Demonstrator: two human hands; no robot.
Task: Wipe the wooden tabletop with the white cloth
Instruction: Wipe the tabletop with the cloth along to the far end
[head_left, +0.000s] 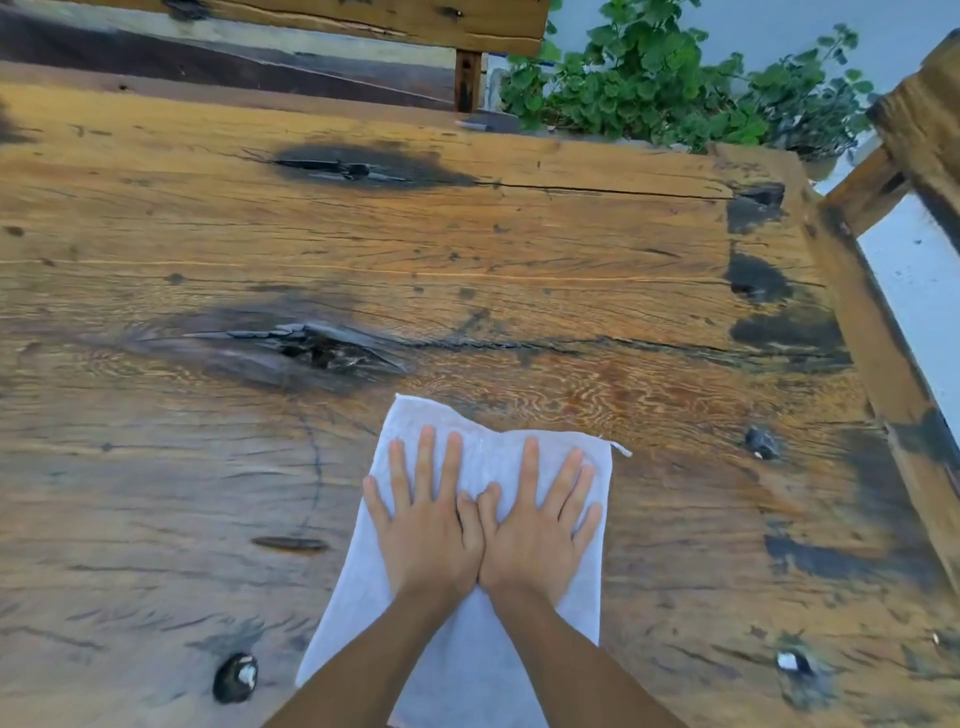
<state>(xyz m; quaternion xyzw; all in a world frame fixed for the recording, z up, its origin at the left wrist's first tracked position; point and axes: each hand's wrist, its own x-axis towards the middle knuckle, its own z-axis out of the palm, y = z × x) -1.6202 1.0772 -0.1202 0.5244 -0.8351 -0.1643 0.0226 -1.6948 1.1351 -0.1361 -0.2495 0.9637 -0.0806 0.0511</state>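
A white cloth (488, 639) lies flat on the rough wooden tabletop (467, 270), near its front edge and a little right of centre. My left hand (423, 525) and my right hand (540, 525) both press down on the cloth's far half, palms flat, fingers spread, thumbs touching each other. Neither hand grips the cloth. Both forearms come in from the bottom of the frame and cover part of the cloth's near half. The tabletop has dark knots, cracks and black stains.
A wooden bench (363, 21) stands beyond the table's far edge. Green plants (675, 83) grow at the far right. A wooden chair frame (893, 171) stands at the right edge. Dark bolt heads (235, 677) sit in the near tabletop.
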